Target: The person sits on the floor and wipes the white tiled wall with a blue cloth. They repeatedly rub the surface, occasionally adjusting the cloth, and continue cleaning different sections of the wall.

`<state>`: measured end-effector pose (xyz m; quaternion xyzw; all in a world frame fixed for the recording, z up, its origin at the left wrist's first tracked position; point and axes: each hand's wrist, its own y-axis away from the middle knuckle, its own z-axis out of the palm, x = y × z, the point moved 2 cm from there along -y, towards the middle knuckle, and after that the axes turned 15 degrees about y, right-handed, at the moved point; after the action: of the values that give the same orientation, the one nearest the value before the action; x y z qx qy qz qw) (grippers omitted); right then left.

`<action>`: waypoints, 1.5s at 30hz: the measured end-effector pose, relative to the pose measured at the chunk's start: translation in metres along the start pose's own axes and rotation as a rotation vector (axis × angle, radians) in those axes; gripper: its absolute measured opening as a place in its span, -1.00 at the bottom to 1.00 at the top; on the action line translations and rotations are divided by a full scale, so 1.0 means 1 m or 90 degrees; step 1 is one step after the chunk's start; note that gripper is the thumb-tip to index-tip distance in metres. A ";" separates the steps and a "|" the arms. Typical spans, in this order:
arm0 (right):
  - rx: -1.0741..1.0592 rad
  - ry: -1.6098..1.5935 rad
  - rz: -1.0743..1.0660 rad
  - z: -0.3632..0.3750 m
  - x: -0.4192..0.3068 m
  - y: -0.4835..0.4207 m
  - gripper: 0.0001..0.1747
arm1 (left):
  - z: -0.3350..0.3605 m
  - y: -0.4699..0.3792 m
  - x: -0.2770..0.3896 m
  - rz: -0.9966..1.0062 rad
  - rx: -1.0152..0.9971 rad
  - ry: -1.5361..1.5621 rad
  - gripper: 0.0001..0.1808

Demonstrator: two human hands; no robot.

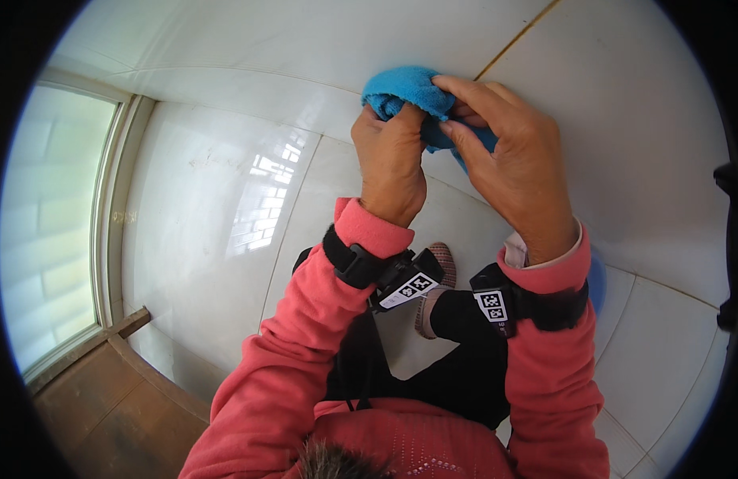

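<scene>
Both my hands are on a bunched blue terry cloth, held out in front of a white tiled wall. My left hand grips its lower left part, with the thumb and fingers pushed into the folds. On the cloth's right side, my right hand pinches an edge between thumb and fingers. Part of the cloth hangs below, between the two hands. Some of my left fingers are hidden inside it.
Glossy wall tiles rise ahead, with a brown grout line. At left stands a framed window or glass door, above a brown tiled floor. A blue plastic container shows partly behind my right sleeve. My shoe rests on pale floor tiles.
</scene>
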<state>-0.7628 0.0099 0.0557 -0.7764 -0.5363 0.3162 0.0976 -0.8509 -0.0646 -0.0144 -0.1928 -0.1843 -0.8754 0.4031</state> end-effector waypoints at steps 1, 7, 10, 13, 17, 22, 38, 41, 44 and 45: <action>0.006 0.003 -0.008 -0.002 0.000 0.000 -0.66 | 0.003 0.001 0.001 0.020 0.004 -0.019 -0.79; 0.112 0.034 -0.029 -0.005 -0.009 -0.006 -0.73 | 0.022 0.001 0.014 0.163 -0.010 -0.104 -0.81; 0.122 0.026 0.039 -0.005 -0.009 -0.008 -0.81 | 0.024 -0.004 0.023 0.267 -0.041 -0.207 -0.83; 0.092 0.112 0.078 -0.006 -0.007 -0.007 -0.85 | 0.020 -0.013 0.030 0.374 -0.083 -0.307 -0.81; 0.062 0.118 0.111 -0.005 -0.004 -0.007 -0.80 | 0.010 -0.025 0.043 0.566 -0.170 -0.514 -0.77; 0.015 0.040 0.214 -0.004 0.000 -0.008 -0.67 | -0.005 -0.045 0.069 0.715 -0.172 -0.566 -0.71; 0.215 -0.049 0.030 0.016 -0.008 -0.027 -0.85 | -0.016 -0.078 0.135 0.870 -0.048 -0.683 -0.57; 0.216 -0.046 0.027 0.016 -0.007 -0.027 -0.86 | -0.020 -0.071 0.120 0.852 -0.027 -0.671 -0.65; 0.188 -0.028 0.034 0.014 -0.007 -0.026 -0.89 | -0.016 -0.059 0.090 0.873 -0.061 -0.659 -0.69; 0.155 -0.015 0.047 0.013 -0.007 -0.024 -0.90 | -0.016 -0.055 0.083 0.855 -0.066 -0.693 -0.64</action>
<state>-0.7908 0.0115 0.0604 -0.7745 -0.4658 0.3915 0.1731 -0.9464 -0.0914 0.0034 -0.6713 -0.1584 -0.2451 0.6813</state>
